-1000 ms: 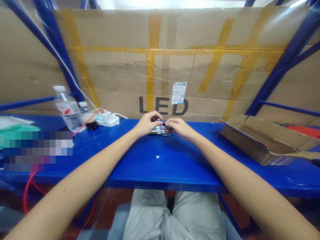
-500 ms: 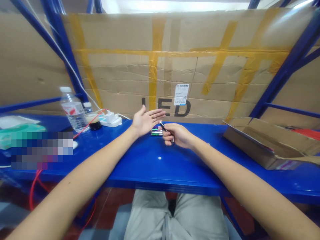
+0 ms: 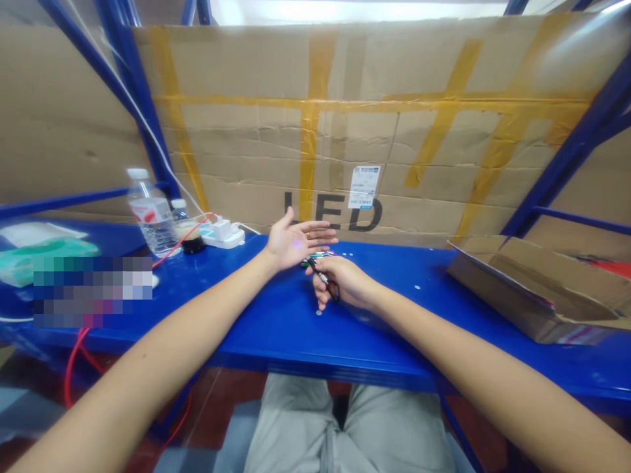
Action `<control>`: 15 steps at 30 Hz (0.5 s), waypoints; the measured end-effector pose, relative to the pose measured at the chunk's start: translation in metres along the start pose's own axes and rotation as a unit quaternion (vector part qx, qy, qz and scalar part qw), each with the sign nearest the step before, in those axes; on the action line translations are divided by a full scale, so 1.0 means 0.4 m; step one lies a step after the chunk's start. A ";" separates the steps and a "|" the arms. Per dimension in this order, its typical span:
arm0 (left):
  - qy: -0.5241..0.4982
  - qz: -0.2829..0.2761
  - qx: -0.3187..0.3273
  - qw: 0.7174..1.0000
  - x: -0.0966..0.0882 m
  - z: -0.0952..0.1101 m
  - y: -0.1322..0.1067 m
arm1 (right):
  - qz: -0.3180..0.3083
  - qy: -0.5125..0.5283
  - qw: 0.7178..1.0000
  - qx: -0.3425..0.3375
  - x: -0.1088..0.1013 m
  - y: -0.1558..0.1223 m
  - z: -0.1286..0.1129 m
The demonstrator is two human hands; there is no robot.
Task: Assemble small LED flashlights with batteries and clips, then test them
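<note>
My left hand [image 3: 296, 241] is held palm up above the blue shelf [image 3: 276, 322], fingers stretched out, a ring on one finger and a small violet light spot on the palm. My right hand [image 3: 340, 284] is closed around a small dark pen-like light [image 3: 323, 278] with a loop at its end, its tip aimed at the left palm. Just behind the right hand lie several more small coloured pen lights [image 3: 318, 256] in a heap on the shelf.
A water bottle [image 3: 150, 213], a small dark jar [image 3: 187, 235] and a white power strip [image 3: 221, 233] with a red wire stand at the left. An open cardboard box [image 3: 532, 289] lies at the right. A taped cardboard wall marked LED [image 3: 345, 131] backs the shelf.
Both hands were together over the heap of pen lights. The left hand opened palm up, and the right hand drew one light toward me and lowered it, pointing at the palm.
</note>
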State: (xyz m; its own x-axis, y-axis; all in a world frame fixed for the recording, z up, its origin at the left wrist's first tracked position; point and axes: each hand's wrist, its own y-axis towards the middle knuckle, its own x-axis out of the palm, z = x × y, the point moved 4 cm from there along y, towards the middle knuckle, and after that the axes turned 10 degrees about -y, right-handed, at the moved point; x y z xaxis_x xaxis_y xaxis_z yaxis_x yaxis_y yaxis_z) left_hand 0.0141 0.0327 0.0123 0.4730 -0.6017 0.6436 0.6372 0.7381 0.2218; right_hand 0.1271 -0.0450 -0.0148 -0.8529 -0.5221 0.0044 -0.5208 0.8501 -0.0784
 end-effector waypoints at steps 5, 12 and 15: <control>0.008 -0.002 0.001 1.000 0.003 0.005 -0.003 | 0.014 -0.006 1.000 -0.011 0.003 -0.003 -0.008; 0.020 0.007 -0.010 1.000 0.007 0.002 -0.007 | 0.017 0.002 1.000 -0.014 0.002 -0.005 -0.012; 0.017 0.004 -0.015 1.000 0.005 0.003 -0.007 | 0.023 0.003 1.000 -0.009 -0.001 -0.004 -0.010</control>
State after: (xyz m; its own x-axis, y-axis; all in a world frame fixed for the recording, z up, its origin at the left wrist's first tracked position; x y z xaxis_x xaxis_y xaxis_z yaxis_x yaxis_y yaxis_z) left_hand 0.0126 0.0299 0.0141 0.4987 -0.6065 0.6192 0.6505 0.7341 0.1950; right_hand 0.1279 -0.0458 -0.0107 -0.8757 -0.4828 0.0065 -0.4823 0.8740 -0.0598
